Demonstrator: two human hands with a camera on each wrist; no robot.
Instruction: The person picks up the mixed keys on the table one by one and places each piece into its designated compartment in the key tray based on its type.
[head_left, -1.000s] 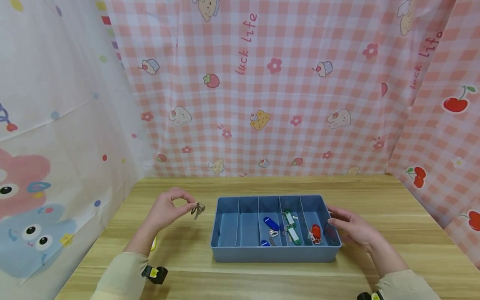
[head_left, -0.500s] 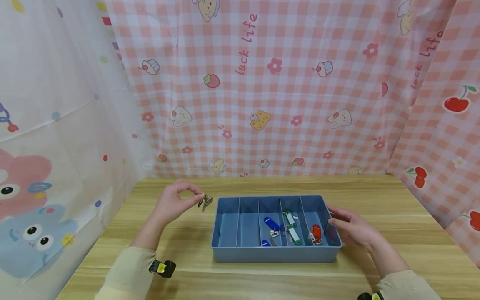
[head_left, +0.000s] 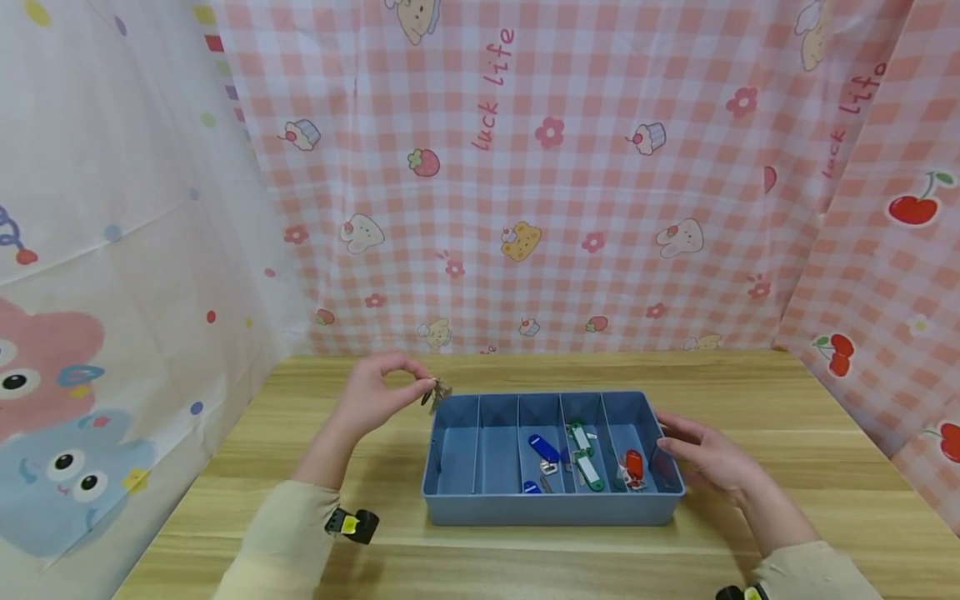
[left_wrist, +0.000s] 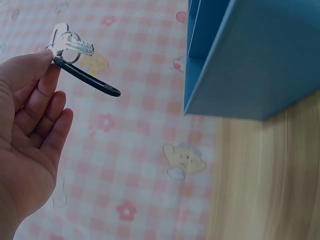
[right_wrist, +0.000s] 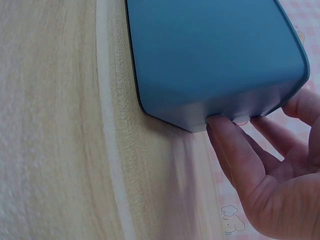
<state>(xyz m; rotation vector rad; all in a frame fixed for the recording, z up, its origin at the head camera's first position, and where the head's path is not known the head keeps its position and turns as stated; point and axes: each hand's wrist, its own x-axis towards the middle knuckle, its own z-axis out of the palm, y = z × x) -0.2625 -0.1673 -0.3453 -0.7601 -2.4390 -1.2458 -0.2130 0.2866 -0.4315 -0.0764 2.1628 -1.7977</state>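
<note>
My left hand (head_left: 378, 396) pinches a bunch of keys (head_left: 438, 393) on a ring between thumb and forefinger, above the back left corner of a blue divided box (head_left: 551, 508). In the left wrist view a silver key (left_wrist: 80, 46) and a black key tag (left_wrist: 87, 77) hang from the ring, while the other fingers curl loosely below. My right hand (head_left: 708, 458) grips the box's right end. Its thumb lies at the rim, and its fingers (right_wrist: 235, 145) press the outer end wall in the right wrist view.
Dividers split the box into several compartments. Blue key tags (head_left: 543, 448) lie in the middle one, green key tags (head_left: 588, 472) in the one to its right, and a red key tag (head_left: 633, 463) in the rightmost. A patterned cloth (head_left: 551, 192) hangs behind the wooden table (head_left: 450, 562).
My left hand has moved right and slightly away from me, carrying the keys to the box's left rim. The right hand and the box have stayed put.
</note>
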